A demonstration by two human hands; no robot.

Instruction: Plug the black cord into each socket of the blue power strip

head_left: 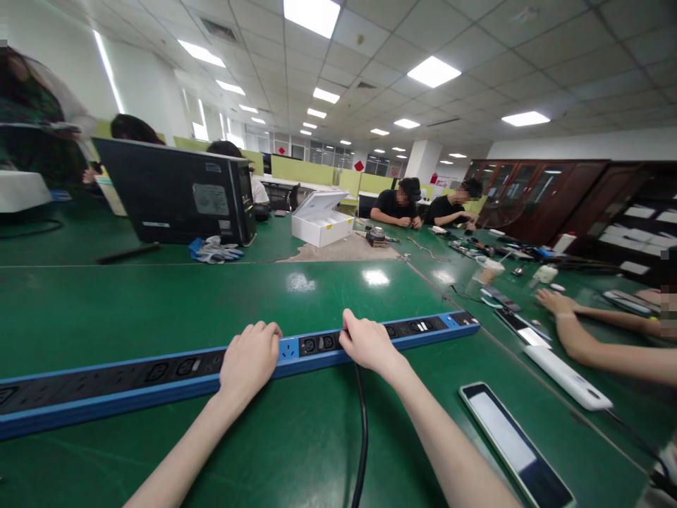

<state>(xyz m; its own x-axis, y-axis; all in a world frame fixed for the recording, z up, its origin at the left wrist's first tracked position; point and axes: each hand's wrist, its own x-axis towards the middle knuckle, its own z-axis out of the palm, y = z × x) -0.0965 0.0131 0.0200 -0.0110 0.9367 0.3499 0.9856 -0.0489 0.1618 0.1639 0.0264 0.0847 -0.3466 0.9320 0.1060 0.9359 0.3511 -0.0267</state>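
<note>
A long blue and black power strip (180,381) with rows of sockets lies across the green table, running from the left edge to right of centre. My left hand (249,358) is closed over the strip, its fingers wrapped across the far edge. Farther right, my right hand (367,342) is closed above the sockets. A black power cord (362,430) comes out beneath that hand and runs down toward me. The end of the cord inside my right hand is hidden, so I cannot see how it sits against the strip.
A phone (513,437) and a white power strip (568,377) lie to the right, near another person's arm (597,339). Beyond are a computer case (180,197), gloves (216,250) and an opened white box (322,224). Two people sit at the far side.
</note>
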